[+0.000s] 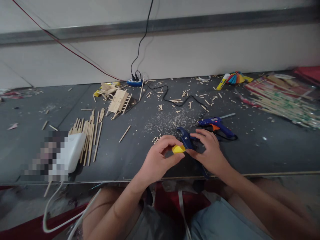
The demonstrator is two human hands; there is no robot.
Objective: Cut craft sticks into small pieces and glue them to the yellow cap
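My left hand (160, 156) pinches a small yellow piece (178, 149) between thumb and fingertips; its exact kind is unclear. My right hand (208, 150) is held open close by, fingers apart, its thumb tip at or nearly at the yellow piece's right side. Beneath and between both hands lies a dark blue hand cutter (186, 138) on the table, partly hidden by my right hand. Just beyond my right hand rests a blue glue gun (217, 126) with an orange trigger, a lit red light and a glue stick out its back.
Wooden sticks (91, 138) lie left, beside a white power bank or adapter (76, 150) with a cable. A miniature stick-built structure (118, 101) stands behind. Wood scraps cover the middle. Plastic-wrapped sticks (282, 101) and a yellow glue tube (222, 82) lie right; a blue power socket (135, 82) sits behind.
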